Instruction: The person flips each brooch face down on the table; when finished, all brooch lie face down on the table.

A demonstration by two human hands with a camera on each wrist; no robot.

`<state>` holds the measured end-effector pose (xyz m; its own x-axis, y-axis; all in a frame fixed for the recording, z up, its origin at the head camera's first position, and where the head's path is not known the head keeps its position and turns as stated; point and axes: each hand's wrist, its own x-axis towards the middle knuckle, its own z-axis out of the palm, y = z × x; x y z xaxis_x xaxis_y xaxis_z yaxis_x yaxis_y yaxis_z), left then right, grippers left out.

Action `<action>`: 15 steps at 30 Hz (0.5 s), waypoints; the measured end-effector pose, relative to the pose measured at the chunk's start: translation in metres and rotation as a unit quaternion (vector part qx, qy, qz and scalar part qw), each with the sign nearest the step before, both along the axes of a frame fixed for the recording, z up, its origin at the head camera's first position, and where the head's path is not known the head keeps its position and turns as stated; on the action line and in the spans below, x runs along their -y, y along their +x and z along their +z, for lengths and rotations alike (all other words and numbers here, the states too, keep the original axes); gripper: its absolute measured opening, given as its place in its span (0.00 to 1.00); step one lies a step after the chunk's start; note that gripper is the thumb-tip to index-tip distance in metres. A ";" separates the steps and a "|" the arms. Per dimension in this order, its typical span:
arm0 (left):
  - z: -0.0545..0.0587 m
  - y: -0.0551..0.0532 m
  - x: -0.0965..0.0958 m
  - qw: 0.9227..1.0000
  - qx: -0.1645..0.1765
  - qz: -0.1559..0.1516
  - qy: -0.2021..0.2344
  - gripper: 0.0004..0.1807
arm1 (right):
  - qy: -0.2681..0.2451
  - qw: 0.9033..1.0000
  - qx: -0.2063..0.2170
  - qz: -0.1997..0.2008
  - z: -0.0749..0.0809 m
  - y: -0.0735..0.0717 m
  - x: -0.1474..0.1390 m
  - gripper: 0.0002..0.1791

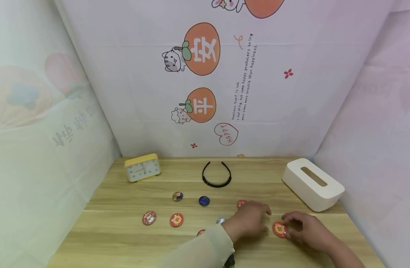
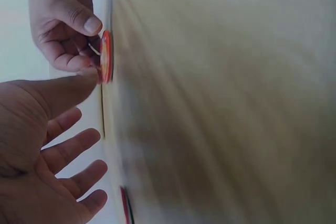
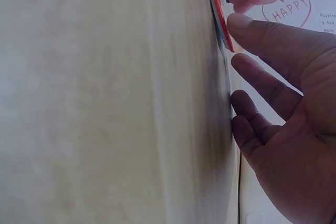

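Observation:
A red round badge [image 1: 280, 229] with a gold centre lies on the wooden table between the two hands. At its right side is my right hand [image 1: 307, 229], thumb tip touching the badge's edge. In the right wrist view, the fingers [image 3: 262, 80] of that hand are relaxed and spread below the badge [image 3: 222, 19]. My left hand [image 1: 250, 219] reaches in from the left, its fingertips just short of the badge. Its fingers show spread with nothing held in the left wrist view. Another red badge [image 1: 241, 203] is partly covered by the left hand.
To the left lie more round badges: a red one [image 1: 149, 217], a red-and-gold one [image 1: 176, 220], a dark blue one [image 1: 204, 201] and others. A black headband [image 1: 216, 184], a yellow clock [image 1: 142, 168] and a white tissue box [image 1: 312, 184] stand farther back, before printed cloth walls [image 1: 275, 111].

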<state>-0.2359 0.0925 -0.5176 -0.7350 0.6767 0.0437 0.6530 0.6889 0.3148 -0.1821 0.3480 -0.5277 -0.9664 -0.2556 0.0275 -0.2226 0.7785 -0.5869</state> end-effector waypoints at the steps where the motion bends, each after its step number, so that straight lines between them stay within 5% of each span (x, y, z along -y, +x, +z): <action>1: -0.001 0.001 -0.002 1.000 0.002 0.003 -0.002 0.26 | 0.003 1.000 0.001 0.001 0.000 0.000 0.000 0.13; 15: -0.011 0.009 -0.026 1.000 -0.025 0.007 -0.015 0.19 | 0.026 0.999 -0.013 0.017 -0.002 0.006 -0.004 0.18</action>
<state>-0.2264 0.1185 -0.5288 -0.7424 0.6673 0.0598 0.6569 0.7074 0.2610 -0.1757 0.3520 -0.5293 -0.9561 -0.2905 0.0391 -0.2648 0.7989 -0.5400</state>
